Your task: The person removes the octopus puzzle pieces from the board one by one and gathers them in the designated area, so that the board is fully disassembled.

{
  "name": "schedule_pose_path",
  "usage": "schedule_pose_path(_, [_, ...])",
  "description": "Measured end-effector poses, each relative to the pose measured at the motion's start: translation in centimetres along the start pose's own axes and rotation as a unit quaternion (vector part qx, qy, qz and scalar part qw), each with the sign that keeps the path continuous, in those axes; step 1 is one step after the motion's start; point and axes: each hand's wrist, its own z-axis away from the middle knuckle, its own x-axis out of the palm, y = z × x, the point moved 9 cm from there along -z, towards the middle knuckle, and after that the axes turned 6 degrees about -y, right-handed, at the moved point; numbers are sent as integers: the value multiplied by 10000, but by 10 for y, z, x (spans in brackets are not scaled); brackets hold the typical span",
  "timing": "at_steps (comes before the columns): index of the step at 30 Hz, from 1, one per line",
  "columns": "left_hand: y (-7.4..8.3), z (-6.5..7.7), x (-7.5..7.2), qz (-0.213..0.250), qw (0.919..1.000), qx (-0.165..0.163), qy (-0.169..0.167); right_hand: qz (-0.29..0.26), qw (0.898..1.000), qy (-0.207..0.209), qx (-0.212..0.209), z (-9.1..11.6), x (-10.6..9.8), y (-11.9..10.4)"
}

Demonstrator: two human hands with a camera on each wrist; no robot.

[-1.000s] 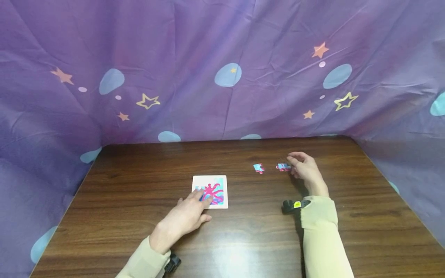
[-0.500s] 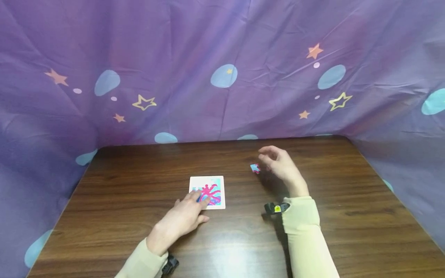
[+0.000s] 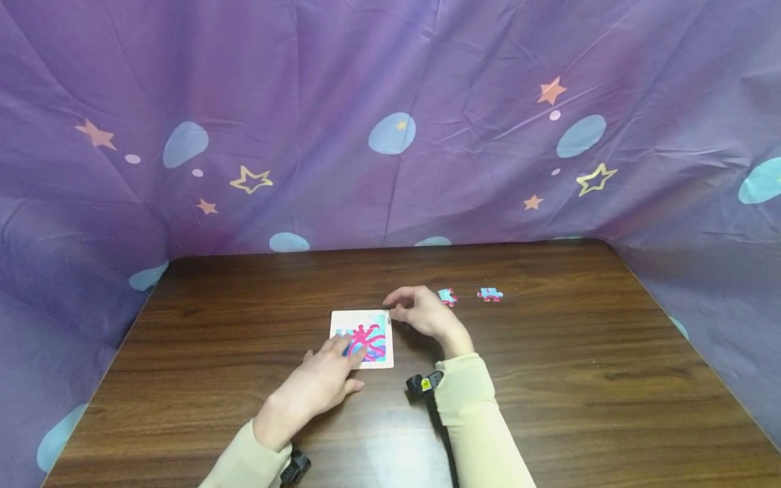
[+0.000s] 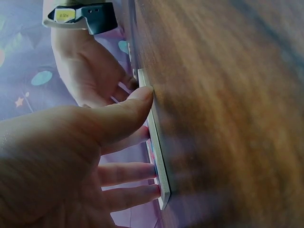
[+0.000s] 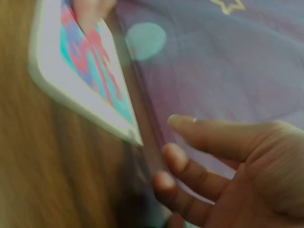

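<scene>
A white-framed jigsaw board [image 3: 379, 316] with a pink and blue picture lies on the wooden table. My left hand [image 3: 320, 379] rests on its lower left part, fingers laid over the picture and partly hiding it. In the left wrist view, the left fingers [image 4: 128, 197] are fairly straight against the board's face. My right hand [image 3: 430, 318] is beside the board's upper right corner. Seen from the right wrist, the right fingers [image 5: 190, 171] are loosely bent, apart from the thumb, with nothing visible between them. Behind that hand lies one jigsaw piece [image 3: 447, 296], partly covered.
Another jigsaw piece [image 3: 490, 295] lies farther right on the table [image 3: 579, 379]. A purple curtain [image 3: 342, 183] with stars and blue spots hangs behind the table and at both sides.
My right hand has moved left, from the farther jigsaw piece, past the nearer one, to the board's upper right corner. Both pieces stay on the table. The left hand keeps its place.
</scene>
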Motion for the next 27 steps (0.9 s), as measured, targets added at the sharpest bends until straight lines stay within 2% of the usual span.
schedule_pose_path(6, [2,1,2,-172,9998,52,-79,580,9981,-213,45,-4,17,-4])
schedule_pose_path(15, [2,3,1,-68,9999,122,-40,1196,9913,-510,204,-10,27,-4])
schedule_pose_path(22, [1,3,3,-48,9999,75,-124,926,9915,-866,289,-11,28,-3])
schedule_pose_path(27, [0,2,2,-102,9999,92,-94,1357,9841,-1076,394,-13,31,-5])
